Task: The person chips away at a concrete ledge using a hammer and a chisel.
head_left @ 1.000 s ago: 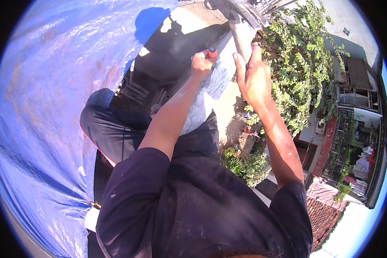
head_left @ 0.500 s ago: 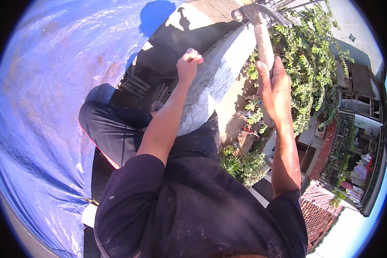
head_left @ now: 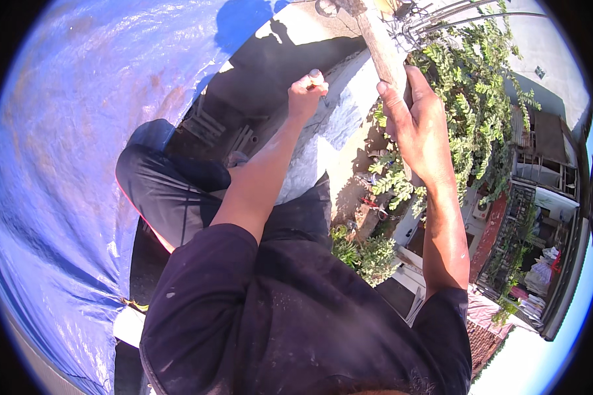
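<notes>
My right hand [head_left: 420, 128] grips the wooden handle of a hammer [head_left: 383, 52], raised on the right side. The hammer's metal head reaches the upper rim of the picture and is partly cut off. My left hand [head_left: 306, 95] is closed, fingers curled in, just above a pale, rough wall top [head_left: 342, 108]. What its fingers pinch, if anything, is too small to make out. The wall top runs away from me between my legs, toward the far right.
A blue tarp [head_left: 79, 151] covers the left side. Leafy branches [head_left: 471, 112] grow close by my right hand, and bare metal rods [head_left: 454, 20] stick out at the far right. Shaded boards [head_left: 207, 125] lie below on the left. Houses stand lower on the right.
The hammer has swung farther up and left, its head now partly past the picture's top edge. My left hand appears slightly farther right and stays closed.
</notes>
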A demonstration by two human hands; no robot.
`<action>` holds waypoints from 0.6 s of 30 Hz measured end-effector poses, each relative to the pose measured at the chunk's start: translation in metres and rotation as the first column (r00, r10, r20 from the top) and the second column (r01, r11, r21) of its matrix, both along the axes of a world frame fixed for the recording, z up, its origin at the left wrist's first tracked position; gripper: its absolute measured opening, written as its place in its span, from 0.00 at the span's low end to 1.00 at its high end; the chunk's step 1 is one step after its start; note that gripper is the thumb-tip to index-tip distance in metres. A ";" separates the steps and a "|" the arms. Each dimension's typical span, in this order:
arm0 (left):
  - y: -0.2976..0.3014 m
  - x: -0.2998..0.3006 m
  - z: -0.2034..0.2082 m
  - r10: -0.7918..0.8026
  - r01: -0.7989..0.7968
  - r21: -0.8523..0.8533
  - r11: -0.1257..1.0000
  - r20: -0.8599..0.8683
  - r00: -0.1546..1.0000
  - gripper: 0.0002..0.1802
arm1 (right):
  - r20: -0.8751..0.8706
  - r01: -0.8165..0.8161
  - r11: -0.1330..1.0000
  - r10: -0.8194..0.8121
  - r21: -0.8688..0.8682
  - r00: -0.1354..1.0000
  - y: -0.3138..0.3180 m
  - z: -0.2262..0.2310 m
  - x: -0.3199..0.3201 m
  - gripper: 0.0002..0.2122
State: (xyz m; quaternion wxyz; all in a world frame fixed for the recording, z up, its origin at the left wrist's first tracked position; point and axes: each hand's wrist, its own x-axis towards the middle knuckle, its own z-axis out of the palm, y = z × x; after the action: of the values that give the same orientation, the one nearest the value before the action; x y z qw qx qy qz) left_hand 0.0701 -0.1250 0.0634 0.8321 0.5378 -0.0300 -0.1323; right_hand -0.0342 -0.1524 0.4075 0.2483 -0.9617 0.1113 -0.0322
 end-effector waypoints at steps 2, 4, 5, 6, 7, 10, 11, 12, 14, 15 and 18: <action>0.000 0.001 0.007 0.023 -0.025 -0.045 0.999 -0.052 0.998 0.03 | 0.130 -0.032 0.999 0.036 -0.031 0.991 0.007 0.009 0.006 0.14; 0.000 0.001 0.009 0.059 -0.072 -0.139 0.988 -0.091 0.994 0.02 | 0.172 -0.014 1.000 0.012 0.013 0.985 0.017 0.020 0.013 0.20; 0.000 0.001 0.007 0.049 -0.060 -0.144 0.988 -0.077 0.996 0.02 | 0.149 -0.029 0.997 0.018 0.070 0.989 0.019 0.025 0.017 0.20; -0.001 0.000 0.006 0.040 -0.049 -0.149 0.988 -0.064 0.997 0.03 | 0.126 -0.043 0.991 0.027 0.128 0.992 0.021 0.029 0.020 0.20; 0.000 0.000 0.004 0.032 -0.039 -0.153 0.987 -0.050 0.998 0.03 | 0.110 -0.054 0.993 0.043 0.106 0.993 0.021 0.030 0.023 0.20; 0.002 0.004 0.003 -0.055 0.052 0.094 0.994 0.024 0.998 0.06 | 0.108 -0.097 0.995 0.097 -0.002 0.989 0.020 0.026 0.035 0.20; 0.002 0.004 0.005 -0.063 0.060 0.125 0.990 0.026 0.998 0.07 | 0.134 -0.112 0.992 0.119 -0.062 0.984 0.018 0.020 0.037 0.20; 0.002 0.003 0.007 -0.071 0.066 0.158 0.985 0.027 0.997 0.09 | 0.158 -0.125 0.985 0.144 -0.121 0.977 0.017 0.012 0.039 0.20; -0.002 0.004 0.013 -0.080 0.078 0.164 0.983 0.010 0.997 0.11 | 0.096 -0.096 0.988 0.107 -0.119 0.990 0.012 -0.011 0.040 0.17; -0.001 0.004 0.014 -0.072 0.073 0.148 0.986 -0.008 0.997 0.11 | 0.090 -0.135 0.957 0.163 -0.257 0.983 0.001 -0.034 0.040 0.16; -0.008 0.004 0.022 -0.069 0.072 0.163 0.984 -0.023 0.997 0.14 | -0.304 -0.301 0.827 0.167 -0.475 0.938 -0.057 -0.093 0.032 0.14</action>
State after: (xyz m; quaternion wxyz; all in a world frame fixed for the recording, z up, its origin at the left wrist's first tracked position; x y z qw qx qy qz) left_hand 0.0741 -0.1330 0.0851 0.7802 0.6017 -0.0309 -0.1684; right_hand -0.0020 -0.2096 0.3147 -0.0317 -0.9953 0.0091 0.0911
